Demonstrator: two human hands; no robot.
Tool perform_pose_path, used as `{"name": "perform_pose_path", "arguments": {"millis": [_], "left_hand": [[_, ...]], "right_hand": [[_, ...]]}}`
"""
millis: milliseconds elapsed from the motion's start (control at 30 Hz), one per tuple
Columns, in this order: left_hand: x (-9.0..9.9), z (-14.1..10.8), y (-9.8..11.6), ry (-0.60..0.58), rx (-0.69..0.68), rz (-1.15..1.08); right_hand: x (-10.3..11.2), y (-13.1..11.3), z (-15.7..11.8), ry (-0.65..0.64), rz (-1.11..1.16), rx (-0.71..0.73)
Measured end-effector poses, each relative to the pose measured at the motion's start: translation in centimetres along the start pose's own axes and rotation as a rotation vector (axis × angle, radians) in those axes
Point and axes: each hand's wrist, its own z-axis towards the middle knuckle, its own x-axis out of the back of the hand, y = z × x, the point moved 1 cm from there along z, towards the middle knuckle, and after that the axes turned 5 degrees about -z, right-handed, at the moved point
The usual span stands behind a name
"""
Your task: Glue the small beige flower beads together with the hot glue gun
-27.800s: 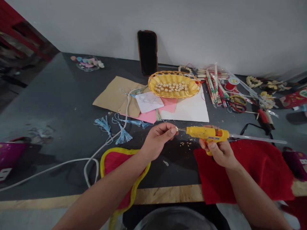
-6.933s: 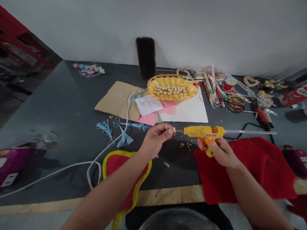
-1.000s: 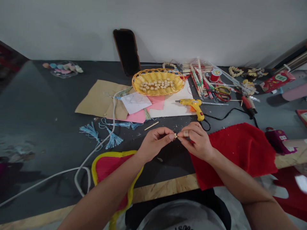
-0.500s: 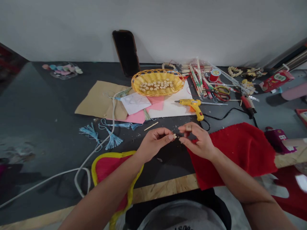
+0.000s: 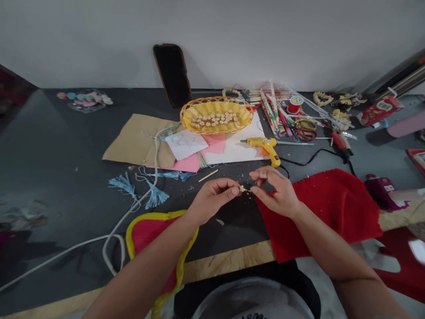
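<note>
Between the thumb and forefinger of my left hand is a small cream flower-shaped piece. My right hand is just to its right, thumb and fingers apart, with nothing visible between them; one finger wears a pale band. Tiny cream bits lie on the dark table below the gap between my hands. Beyond them, a yellow woven basket holds many similar small cream pieces. A yellow glue gun lies behind my right hand.
A red cloth lies under my right forearm. Blue tassels and a white cord are on the left. Scissors, a red thread spool and packaged sticks stand back right. A phone leans against the wall.
My right hand's thumb has drawn slightly to the right, away from the cream piece. My left hand keeps its pinch. The whole view has shifted slightly.
</note>
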Motion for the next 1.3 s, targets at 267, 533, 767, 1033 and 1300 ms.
{"name": "perform_pose_path", "arguments": {"millis": [267, 533, 767, 1033, 1300], "left_hand": [[0.4, 0.1, 0.1, 0.112, -0.004, -0.038], [0.8, 0.2, 0.0, 0.104, -0.053, 0.007], [1.0, 0.3, 0.0, 0.1, -0.076, 0.086], [0.7, 0.1, 0.4, 0.091, -0.039, 0.145], [0.4, 0.0, 0.9, 0.035, -0.011, 0.17]], "right_hand": [[1.1, 1.9, -0.1, -0.102, -0.184, -0.118], [0.1, 2.7, -0.9, -0.4, -0.302, -0.084], [0.8, 2.5, -0.2, -0.144, -0.277, -0.072], [3.1, 6.6, 0.4, 0.108, -0.495, -0.375], [2.3, 7.4, 1.4, 0.018, -0.469, -0.565]]}}
